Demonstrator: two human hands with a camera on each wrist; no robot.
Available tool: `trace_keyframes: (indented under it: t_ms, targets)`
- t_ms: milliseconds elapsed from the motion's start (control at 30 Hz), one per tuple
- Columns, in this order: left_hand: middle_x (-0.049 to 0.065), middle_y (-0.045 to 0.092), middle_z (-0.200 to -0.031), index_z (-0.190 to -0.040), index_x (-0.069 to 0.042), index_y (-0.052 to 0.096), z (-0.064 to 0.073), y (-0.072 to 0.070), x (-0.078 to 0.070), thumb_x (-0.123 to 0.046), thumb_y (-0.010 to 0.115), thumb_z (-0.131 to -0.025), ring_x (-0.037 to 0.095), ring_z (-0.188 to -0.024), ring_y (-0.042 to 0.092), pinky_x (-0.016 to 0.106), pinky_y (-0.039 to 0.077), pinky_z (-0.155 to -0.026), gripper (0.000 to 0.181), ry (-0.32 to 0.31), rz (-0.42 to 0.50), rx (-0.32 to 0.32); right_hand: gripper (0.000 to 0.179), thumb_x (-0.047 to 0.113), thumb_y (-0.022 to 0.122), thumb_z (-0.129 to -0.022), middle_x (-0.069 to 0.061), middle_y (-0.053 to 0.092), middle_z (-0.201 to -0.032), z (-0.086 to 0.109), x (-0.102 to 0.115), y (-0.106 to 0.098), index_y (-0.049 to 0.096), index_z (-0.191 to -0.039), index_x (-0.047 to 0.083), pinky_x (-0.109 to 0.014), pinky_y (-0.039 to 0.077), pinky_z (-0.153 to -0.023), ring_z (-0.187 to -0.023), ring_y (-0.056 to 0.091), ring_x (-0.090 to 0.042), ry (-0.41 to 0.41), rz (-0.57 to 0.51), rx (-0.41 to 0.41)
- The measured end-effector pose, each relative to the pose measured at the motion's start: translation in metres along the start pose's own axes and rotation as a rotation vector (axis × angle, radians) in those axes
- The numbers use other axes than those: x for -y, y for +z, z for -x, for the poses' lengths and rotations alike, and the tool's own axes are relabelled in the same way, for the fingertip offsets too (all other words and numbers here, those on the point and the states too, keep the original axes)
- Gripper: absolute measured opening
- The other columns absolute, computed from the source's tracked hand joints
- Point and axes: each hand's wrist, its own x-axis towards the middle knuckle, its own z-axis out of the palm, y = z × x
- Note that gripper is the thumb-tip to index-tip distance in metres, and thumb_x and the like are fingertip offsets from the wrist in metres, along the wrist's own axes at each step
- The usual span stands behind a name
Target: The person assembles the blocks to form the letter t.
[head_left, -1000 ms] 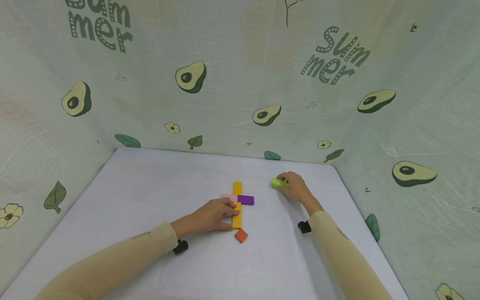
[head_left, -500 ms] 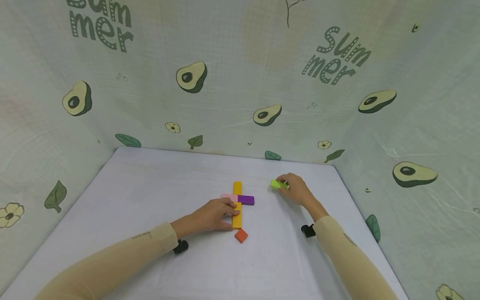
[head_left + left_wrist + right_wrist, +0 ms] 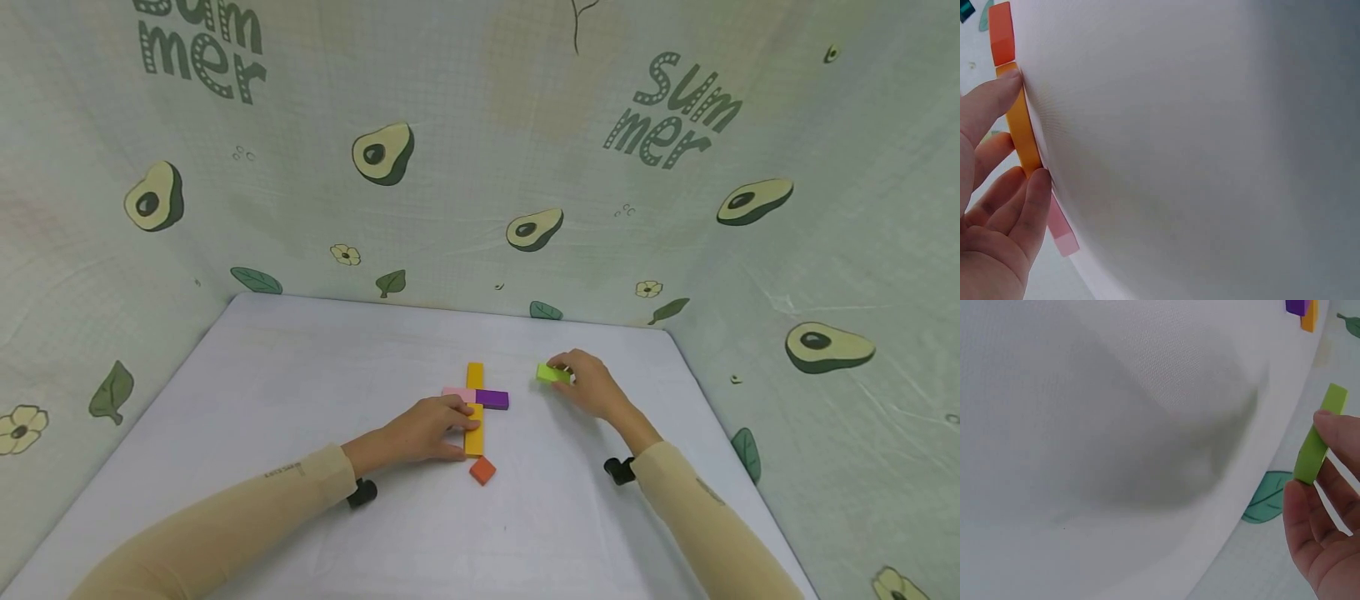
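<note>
A near yellow block [image 3: 474,443] lies flat on the table, and my left hand [image 3: 426,429] grips it. In the left wrist view the thumb is at one end of this orange-looking block [image 3: 1020,122], with fingers at the other. My right hand [image 3: 596,385] pinches a lime-green block [image 3: 552,374] between thumb and fingers; the right wrist view shows the green block [image 3: 1319,440] apart from the table. Past the left fingertips, a pink block [image 3: 458,392] and a purple block [image 3: 492,400] lie end to end. Beyond them is a far yellow block [image 3: 475,375].
An orange-red square-looking block [image 3: 482,471] sits turned at the near end of the yellow block. The white table [image 3: 360,350] is bordered by hanging cloth [image 3: 465,150] printed with avocados and leaves. Each wrist carries a small black camera [image 3: 362,492].
My right hand has come slightly nearer and to the left with the green block. My left hand and the blocks around it have stayed in place.
</note>
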Motion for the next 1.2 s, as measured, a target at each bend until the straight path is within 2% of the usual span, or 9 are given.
trace_keyframes:
  t_ms: [233,567,800,967,1200]
  targets:
    - [0.005,0.070,-0.131,-0.132,-0.010,0.076,0.000,0.001,0.002,-0.031,0.092,-0.086,0.017,-0.114,0.067,0.028,0.058,-0.098,0.053,0.018,0.006,-0.012,0.035,0.010,0.080,-0.096,-0.009,0.072,-0.120,0.008,0.005,-0.002,0.072,-0.129,0.005,-0.045,0.059,-0.092,-0.107,0.066,-0.027,-0.035,0.018,0.005]
    - [0.001,0.068,-0.134,-0.135,-0.013,0.075,-0.002,0.000,0.001,-0.034,0.091,-0.087,0.016,-0.118,0.065,0.029,0.056,-0.102,0.054,-0.023,0.000,0.017,0.034,0.007,0.082,-0.094,-0.007,0.072,-0.118,0.024,0.015,-0.003,0.073,-0.127,0.006,-0.040,0.061,-0.088,-0.105,0.067,-0.024,-0.072,0.008,0.000]
    - [0.002,0.068,-0.133,-0.135,-0.012,0.075,-0.002,0.000,0.001,-0.034,0.091,-0.087,0.016,-0.116,0.065,0.028,0.057,-0.101,0.055,-0.019,0.005,0.014,0.034,0.006,0.083,-0.092,-0.004,0.072,-0.116,0.036,0.023,-0.001,0.073,-0.125,0.007,-0.037,0.062,-0.085,-0.104,0.067,-0.022,-0.127,-0.002,-0.008]
    - [0.002,0.068,-0.133,-0.135,-0.013,0.075,-0.001,-0.001,-0.001,-0.034,0.091,-0.087,0.016,-0.116,0.065,0.028,0.057,-0.101,0.055,-0.037,0.010,0.023,0.034,0.007,0.083,-0.092,-0.002,0.072,-0.116,0.042,0.030,0.000,0.073,-0.125,0.009,-0.036,0.062,-0.085,-0.104,0.067,-0.019,-0.131,-0.003,0.005]
    - [0.001,0.068,-0.133,-0.134,-0.013,0.075,-0.001,-0.001,-0.001,-0.033,0.091,-0.087,0.015,-0.118,0.065,0.028,0.056,-0.102,0.054,-0.031,0.011,0.023,0.034,0.007,0.085,-0.091,0.001,0.072,-0.113,0.053,0.034,0.004,0.074,-0.123,0.011,-0.036,0.063,-0.085,-0.102,0.066,-0.017,-0.139,-0.009,0.015]
